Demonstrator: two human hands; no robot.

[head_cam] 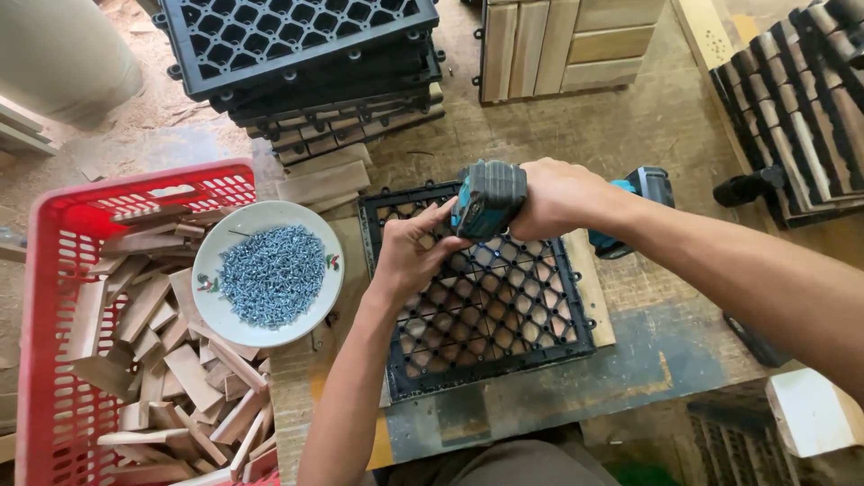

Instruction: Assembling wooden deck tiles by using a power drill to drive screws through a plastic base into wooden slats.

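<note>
A: Two hands on one tool. Right hand (pixel 560 196): fingers wrapped fully closed around the grip of the teal cordless screwdriver (pixel 488 198), which stands nearly upright, nose down. Left hand (pixel 409 250): fingers (pixel 438 216) half curled, thumb and forefinger drawn close together at the nose of the tool. Whether they pinch a screw there I cannot tell; the tool body hides the tip.

B: Noted. Where does the tip land?

A: On the black plastic grid tile (pixel 486 301), upper left part, lying grid-side up on the table (pixel 648 360). Pale wooden slats (pixel 589 270) show under it along the right edge.

B: Judgement on doing this step well?

A: Keep the tool square to the grid so the bit does not slip out of the head; steady the nose with the left fingertips only until the thread bites, then clear them. Light downward pressure, short trigger pull, since thin plastic over wood is likely to crack if overdriven.

B: Surroundings?

A: White bowl (pixel 216 310) of silvery screws (pixel 273 274) just left of the tile, within easy reach of the left hand. It overlaps the rim of a red crate (pixel 54 270) holding wood offcuts (pixel 162 360). Stacked black grids (pixel 297 45) lie beyond; finished wooden tiles (pixel 558 45) are at top.
</note>
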